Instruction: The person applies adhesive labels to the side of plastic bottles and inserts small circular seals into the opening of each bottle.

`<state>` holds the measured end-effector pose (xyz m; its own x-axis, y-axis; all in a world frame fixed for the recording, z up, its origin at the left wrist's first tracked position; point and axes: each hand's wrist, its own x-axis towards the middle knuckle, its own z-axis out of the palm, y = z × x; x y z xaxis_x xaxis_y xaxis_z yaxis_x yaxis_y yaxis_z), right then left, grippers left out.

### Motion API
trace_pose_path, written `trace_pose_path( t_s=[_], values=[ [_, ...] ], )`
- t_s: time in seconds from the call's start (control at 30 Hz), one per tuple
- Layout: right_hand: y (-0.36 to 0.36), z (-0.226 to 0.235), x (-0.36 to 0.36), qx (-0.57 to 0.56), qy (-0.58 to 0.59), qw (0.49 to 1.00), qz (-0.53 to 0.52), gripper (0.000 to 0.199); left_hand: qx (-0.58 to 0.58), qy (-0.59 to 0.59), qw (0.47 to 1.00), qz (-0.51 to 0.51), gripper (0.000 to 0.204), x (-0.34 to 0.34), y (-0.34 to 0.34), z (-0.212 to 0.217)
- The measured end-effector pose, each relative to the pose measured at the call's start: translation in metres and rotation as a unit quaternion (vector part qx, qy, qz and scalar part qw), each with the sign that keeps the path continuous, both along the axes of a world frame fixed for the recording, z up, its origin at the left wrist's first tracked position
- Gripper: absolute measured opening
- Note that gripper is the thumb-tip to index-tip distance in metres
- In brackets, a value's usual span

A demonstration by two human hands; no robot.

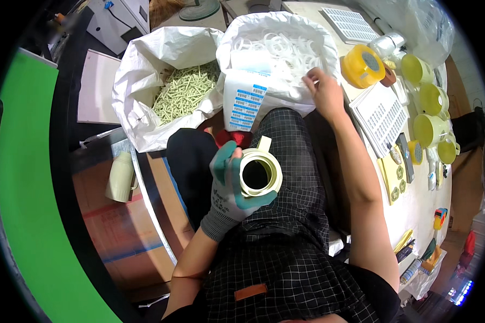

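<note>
My left hand, in a grey and green work glove, is wrapped round a pale green jug. The jug's round, dark mouth faces up, and its handle points away from me. My bare right hand is at the right side of a white sack filled with translucent white rings. Its fingers are bent together over the rings; whatever they pinch is too small to make out. A sheet of blue-printed labels hangs over the sack's near side.
Left of the rings, another white sack holds pale green screw-like pieces. A similar jug stands on cardboard at left. The right-hand table carries yellow tape, label sheets and several pale green cups.
</note>
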<state>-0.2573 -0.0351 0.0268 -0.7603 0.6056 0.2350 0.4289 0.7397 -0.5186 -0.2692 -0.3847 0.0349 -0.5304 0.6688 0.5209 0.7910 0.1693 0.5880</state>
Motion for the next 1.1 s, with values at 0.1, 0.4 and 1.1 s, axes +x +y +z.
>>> trace_pose_path(
  t_s=[0.1,0.4,1.1],
  values=[
    [-0.085,0.045,0.035,-0.222,0.046,0.952,0.207,0.016,0.019,0.050,0.998,-0.016,0.117,-0.008,-0.001,0.000],
    [-0.147,0.045,0.070,0.126,0.176,0.888,0.407,0.034,-0.083,0.094,0.990,-0.058,0.046,-0.024,-0.004,0.014],
    [-0.183,0.028,0.085,0.089,0.098,0.911,0.390,0.045,-0.359,0.142,0.922,0.025,0.035,-0.007,0.005,0.069]
  ],
)
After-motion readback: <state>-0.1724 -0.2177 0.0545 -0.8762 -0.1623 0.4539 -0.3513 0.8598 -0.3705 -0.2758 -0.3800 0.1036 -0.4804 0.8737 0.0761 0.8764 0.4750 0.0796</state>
